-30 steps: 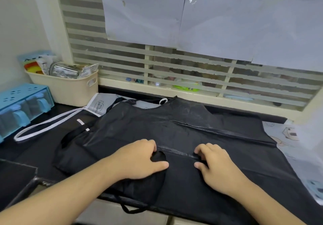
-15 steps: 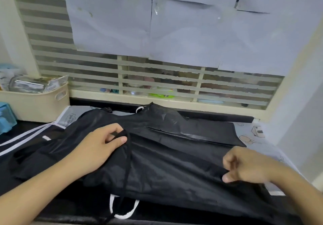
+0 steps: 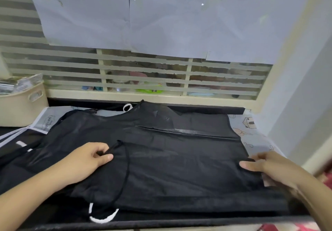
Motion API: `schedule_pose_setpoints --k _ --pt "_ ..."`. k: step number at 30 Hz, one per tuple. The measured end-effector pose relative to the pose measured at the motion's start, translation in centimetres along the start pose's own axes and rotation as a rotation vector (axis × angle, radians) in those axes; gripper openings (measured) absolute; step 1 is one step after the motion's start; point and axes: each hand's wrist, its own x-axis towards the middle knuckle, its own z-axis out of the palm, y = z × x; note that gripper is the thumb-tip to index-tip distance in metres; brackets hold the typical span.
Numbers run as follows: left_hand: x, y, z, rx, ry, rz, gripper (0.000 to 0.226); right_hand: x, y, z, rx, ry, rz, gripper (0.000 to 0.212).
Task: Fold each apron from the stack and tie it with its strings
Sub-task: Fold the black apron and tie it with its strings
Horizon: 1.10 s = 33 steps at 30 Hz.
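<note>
Since half a second ago both hands slid outward along the fold, right one now at the cloth's right edge. Black apron point(image 3: 170, 159) lies spread on the dark counter point(image 3: 161, 224) under the window, over a printed apron point(image 3: 251, 133). Left hand point(image 3: 86, 160) pinches the black string point(image 3: 125, 168); right hand point(image 3: 269, 168) pinches the apron's right edge. Beige bin point(image 3: 21, 105) far left.

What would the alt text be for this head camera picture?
Two bare hands spread a black apron on a dark counter: the left hand pinches a black string, the right hand grips the apron's right edge. A cream basket stands far left.
</note>
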Motion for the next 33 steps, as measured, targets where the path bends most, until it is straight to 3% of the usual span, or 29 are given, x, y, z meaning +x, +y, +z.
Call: schedule_pose_setpoints --k 2,4,8,12,16,19,22,29,33 --pt "0.0 -0.4 0.6 0.014 0.082 0.023 0.034 -0.4 0.9 -0.7 -0.037 -0.039 -0.034 0.055" --pt "-0.1 -1.0 0.7 0.067 0.063 0.029 0.03 -0.3 2.1 -1.0 -0.155 -0.001 -0.073 0.053" --pt "-1.0 -1.2 0.1 0.146 -0.154 0.014 0.036 -0.9 3.3 -0.9 -0.215 0.013 -0.091 0.017" --pt "-2.8 0.1 -0.6 0.089 -0.32 -0.023 0.043 -2.3 2.6 -1.3 -0.226 -0.01 -0.145 0.036" --pt "-2.8 2.6 -1.5 -0.011 -0.067 0.037 0.032 -1.9 1.1 -1.2 -0.155 0.252 -0.271 0.028" --pt "-1.1 4.2 -2.6 0.098 0.151 0.083 0.023 -0.5 -0.6 -1.1 -0.081 0.403 -0.348 0.025" --pt "2.1 5.2 -3.8 0.231 0.272 0.09 0.032 1.8 -2.6 -1.6 -0.089 0.495 -0.369 0.016" --pt "11.5 6.0 -4.4 0.407 0.37 0.048 0.037 10.1 -6.6 -2.0 -0.206 0.604 -0.405 0.011" --pt "15.1 4.6 -2.5 0.248 0.351 -0.005 0.025 14.1 -6.4 -0.6 -0.301 0.67 -0.33 0.019"
